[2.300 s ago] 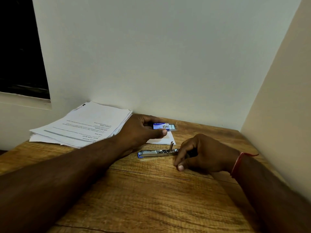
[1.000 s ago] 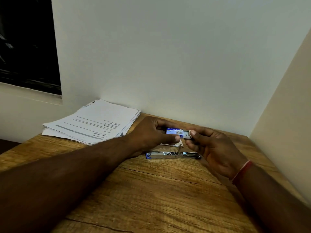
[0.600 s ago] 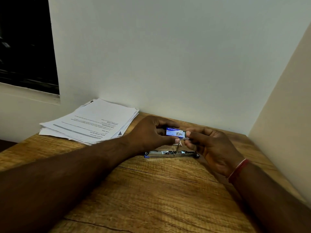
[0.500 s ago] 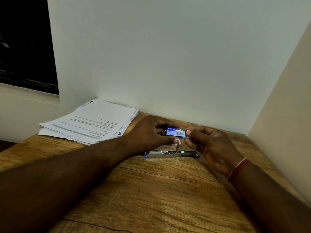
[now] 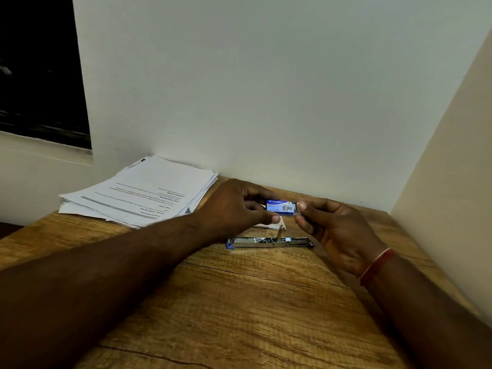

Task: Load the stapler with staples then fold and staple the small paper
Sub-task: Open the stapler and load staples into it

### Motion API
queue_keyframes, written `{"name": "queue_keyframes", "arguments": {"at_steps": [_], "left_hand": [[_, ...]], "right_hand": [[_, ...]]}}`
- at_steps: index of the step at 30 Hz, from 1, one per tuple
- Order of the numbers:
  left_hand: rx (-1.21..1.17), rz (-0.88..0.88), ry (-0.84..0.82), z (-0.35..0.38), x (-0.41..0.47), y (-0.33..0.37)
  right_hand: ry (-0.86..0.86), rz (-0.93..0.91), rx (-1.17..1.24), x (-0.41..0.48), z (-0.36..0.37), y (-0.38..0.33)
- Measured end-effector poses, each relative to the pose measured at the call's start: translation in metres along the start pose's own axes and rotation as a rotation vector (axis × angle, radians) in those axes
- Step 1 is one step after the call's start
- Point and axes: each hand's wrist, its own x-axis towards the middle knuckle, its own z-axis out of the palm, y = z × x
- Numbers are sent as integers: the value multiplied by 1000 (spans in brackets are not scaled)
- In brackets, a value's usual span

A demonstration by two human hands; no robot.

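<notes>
A small blue staple box is held above the table between both hands. My left hand grips its left end with thumb below and fingers behind. My right hand pinches the box's right end, where a pale inner tray shows. Below them a metal stapler lies opened flat on the wooden table, its blue end at the left. A small white paper lies just behind the stapler, mostly hidden by my left hand.
A stack of printed sheets lies at the table's back left against the wall. A side wall bounds the table on the right. A red thread band circles my right wrist.
My right hand left the stapler and rose to the staple box held by my left hand. Both hands now hold the box; little has moved in the last half second.
</notes>
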Motion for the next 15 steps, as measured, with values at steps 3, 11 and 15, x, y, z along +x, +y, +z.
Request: {"name": "queue_keyframes", "arguments": {"at_steps": [3,11,15], "left_hand": [[-35,12,-11,1,-1,0],[-71,53,-20,3,-2,1],[-61,53,-9,3,-2,1]], "right_hand": [[-15,30,59,1,0,0],[-22,52,61,-3,5,3],[-23,50,45,-4,6,1]]}}
